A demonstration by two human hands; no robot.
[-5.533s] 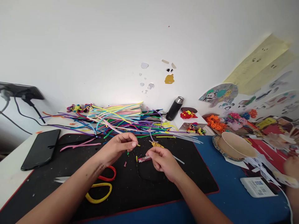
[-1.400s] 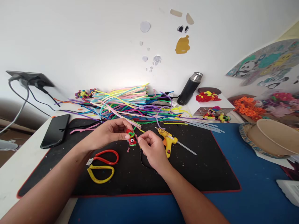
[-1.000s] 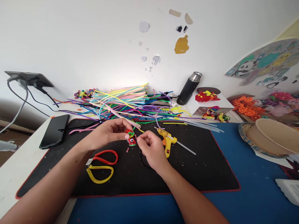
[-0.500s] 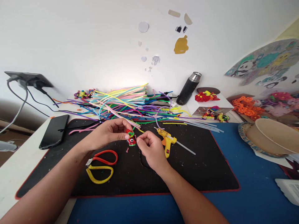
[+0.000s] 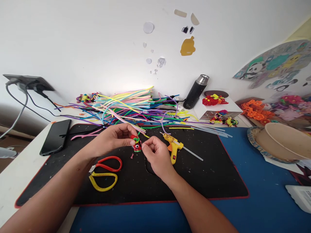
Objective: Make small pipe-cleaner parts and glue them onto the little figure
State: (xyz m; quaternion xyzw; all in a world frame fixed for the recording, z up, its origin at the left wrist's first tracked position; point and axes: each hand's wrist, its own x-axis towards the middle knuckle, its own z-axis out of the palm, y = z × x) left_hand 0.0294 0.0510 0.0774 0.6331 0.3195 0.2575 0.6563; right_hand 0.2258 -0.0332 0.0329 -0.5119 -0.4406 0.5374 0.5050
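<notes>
Between thumb and fingers, my left hand point(image 5: 119, 137) holds a small red and green figure point(image 5: 137, 147) with a round white eye, above the black mat point(image 5: 194, 181). My right hand point(image 5: 155, 153) is pinched at the figure's right side; whatever lies between its fingertips is too small to make out. Scissors point(image 5: 103, 174) with one red and one yellow handle lie below my left hand. To the right of my right hand lies a yellow glue gun point(image 5: 173, 145) with a clear glue stick.
Behind the mat lies a pile of coloured pipe cleaners point(image 5: 126, 103). A black flask point(image 5: 196, 92) leans near a white box point(image 5: 218, 108). The phone point(image 5: 55, 136) is at the left, a round bowl point(image 5: 282, 142) at the right.
The whole view has shifted very slightly. Both hands keep nearly the same pose around the red and green figure.
</notes>
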